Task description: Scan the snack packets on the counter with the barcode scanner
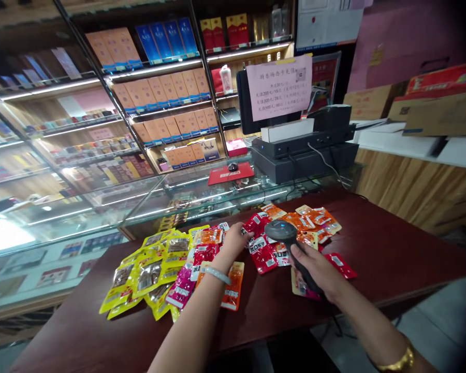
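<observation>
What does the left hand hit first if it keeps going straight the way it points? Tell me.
The left hand points away across the table, fingertips already on a red snack packet. Straight on, it would likely meet the orange packets beyond, though depth is hard to judge.

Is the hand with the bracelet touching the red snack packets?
Touching. The head view shows the left hand with its fingers resting on the red snack packets; no gap shows.

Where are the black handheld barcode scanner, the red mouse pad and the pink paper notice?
black handheld barcode scanner (281,230), head view, on its rounded head.
red mouse pad (230,175), head view, on its flat top.
pink paper notice (278,87), head view, on the sheet's middle.
</observation>
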The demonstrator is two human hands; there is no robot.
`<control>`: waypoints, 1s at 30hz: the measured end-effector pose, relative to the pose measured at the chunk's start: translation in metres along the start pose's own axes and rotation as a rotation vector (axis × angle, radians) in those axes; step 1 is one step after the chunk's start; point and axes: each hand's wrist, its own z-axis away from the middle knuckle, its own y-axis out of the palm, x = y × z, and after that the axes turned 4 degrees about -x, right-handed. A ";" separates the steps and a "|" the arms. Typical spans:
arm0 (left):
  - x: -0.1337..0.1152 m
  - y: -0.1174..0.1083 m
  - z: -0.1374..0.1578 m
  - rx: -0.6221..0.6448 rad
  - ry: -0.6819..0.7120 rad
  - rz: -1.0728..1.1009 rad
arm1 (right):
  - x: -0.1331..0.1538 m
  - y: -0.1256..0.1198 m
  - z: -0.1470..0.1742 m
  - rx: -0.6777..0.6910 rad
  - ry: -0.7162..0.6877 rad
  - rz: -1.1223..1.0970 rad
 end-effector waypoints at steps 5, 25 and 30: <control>0.010 -0.012 0.021 0.000 -0.012 0.000 | 0.005 0.013 0.005 0.077 -0.018 -0.029; -0.015 0.022 0.034 0.082 0.001 -0.306 | -0.011 -0.002 0.019 0.071 0.065 -0.012; -0.017 0.028 0.024 0.100 -0.024 -0.300 | -0.011 -0.020 0.028 0.045 0.028 0.066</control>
